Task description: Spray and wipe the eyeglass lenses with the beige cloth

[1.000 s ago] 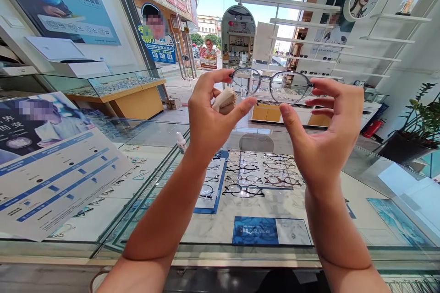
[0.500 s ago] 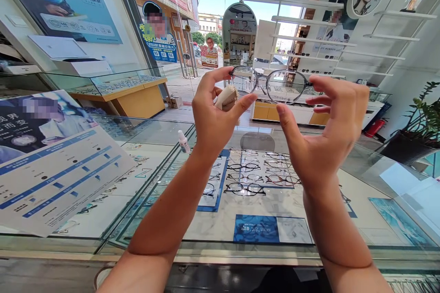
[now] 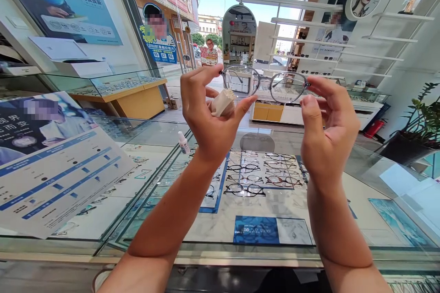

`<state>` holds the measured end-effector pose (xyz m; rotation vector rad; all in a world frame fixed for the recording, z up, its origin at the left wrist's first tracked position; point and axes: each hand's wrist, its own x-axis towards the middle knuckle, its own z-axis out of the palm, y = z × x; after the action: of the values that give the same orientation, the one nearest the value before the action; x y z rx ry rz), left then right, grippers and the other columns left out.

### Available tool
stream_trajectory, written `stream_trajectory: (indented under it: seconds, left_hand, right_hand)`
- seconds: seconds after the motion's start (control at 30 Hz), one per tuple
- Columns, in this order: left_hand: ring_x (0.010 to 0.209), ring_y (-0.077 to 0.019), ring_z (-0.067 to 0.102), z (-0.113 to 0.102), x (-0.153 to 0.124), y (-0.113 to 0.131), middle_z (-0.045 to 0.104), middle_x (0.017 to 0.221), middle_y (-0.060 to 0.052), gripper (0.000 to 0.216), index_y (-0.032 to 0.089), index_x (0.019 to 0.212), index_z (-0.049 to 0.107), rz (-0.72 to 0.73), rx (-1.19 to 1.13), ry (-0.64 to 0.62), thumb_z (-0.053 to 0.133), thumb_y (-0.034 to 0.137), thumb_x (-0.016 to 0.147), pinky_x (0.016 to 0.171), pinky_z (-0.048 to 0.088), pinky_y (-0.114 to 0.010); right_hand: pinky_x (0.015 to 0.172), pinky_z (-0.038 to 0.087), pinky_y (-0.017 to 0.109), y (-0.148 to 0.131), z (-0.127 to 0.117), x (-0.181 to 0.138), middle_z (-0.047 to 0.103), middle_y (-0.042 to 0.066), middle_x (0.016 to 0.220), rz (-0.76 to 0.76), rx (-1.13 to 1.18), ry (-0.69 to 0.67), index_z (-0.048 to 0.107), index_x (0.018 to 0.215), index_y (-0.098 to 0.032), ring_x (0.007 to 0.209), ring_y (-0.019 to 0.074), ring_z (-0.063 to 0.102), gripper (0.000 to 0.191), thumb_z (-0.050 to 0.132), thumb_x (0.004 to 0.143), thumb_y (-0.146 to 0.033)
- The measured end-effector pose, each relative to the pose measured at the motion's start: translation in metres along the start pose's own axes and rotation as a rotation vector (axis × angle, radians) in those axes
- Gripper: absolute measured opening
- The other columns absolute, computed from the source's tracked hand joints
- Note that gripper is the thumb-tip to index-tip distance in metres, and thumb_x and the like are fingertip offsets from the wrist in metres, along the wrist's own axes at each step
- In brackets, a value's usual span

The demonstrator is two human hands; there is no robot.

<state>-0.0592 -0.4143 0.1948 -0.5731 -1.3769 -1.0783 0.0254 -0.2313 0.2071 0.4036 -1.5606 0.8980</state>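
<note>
A pair of round, thin-rimmed eyeglasses (image 3: 288, 87) is held up in front of me, over the glass counter. My left hand (image 3: 209, 110) grips one outer end of the frame with its fingers. The same hand also has a rolled, cream-coloured cloth (image 3: 224, 102) tucked between thumb and palm. At the other end, the fingertips of my right hand (image 3: 330, 128) are closed on the frame's outer corner, the thumb raised apart from the lens. Below both hands, several eyeglasses (image 3: 244, 188) lie in rows inside the counter.
The glass counter (image 3: 213, 256) spans the front. A small white bottle (image 3: 183, 143) stands on it, and a large printed chart (image 3: 65, 165) leans at left. A blue-and-white card (image 3: 271, 230) lies near the front edge. Beyond are a mirror (image 3: 239, 32), shelves and a potted plant (image 3: 412, 123).
The eyeglasses have turned slightly, and my left hand has shifted left. My right thumb has moved up and right, away from the lens; the right hand has rotated a little.
</note>
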Motion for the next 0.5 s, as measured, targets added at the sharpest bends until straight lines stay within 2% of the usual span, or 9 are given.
stream_trajectory:
  seconds: [0.23,0.5]
  left_hand:
    - [0.137,-0.0361,0.055,0.0002,-0.0004,-0.0006,0.059,0.14,-0.01,0.072,0.036,0.138,0.059,0.01,-0.035,-0.017,0.087,0.069,0.081,0.096,0.059,-0.048]
    - [0.132,-0.0353,0.058,0.001,-0.0006,-0.0013,0.058,0.139,-0.01,0.075,0.035,0.136,0.059,0.065,-0.04,0.0,0.087,0.074,0.079,0.091,0.059,-0.046]
  right_hand:
    - [0.096,0.061,0.05,0.0025,-0.001,0.0005,0.074,0.004,0.126,0.113,0.093,-0.015,0.075,0.122,-0.034,0.12,0.0283,0.072,0.023,0.061,0.107,-0.042]
    - [0.092,0.061,0.048,0.0026,-0.0042,0.0045,0.075,0.005,0.12,0.166,0.088,0.018,0.076,0.115,-0.031,0.106,0.0258,0.072,0.024,0.062,0.105,-0.048]
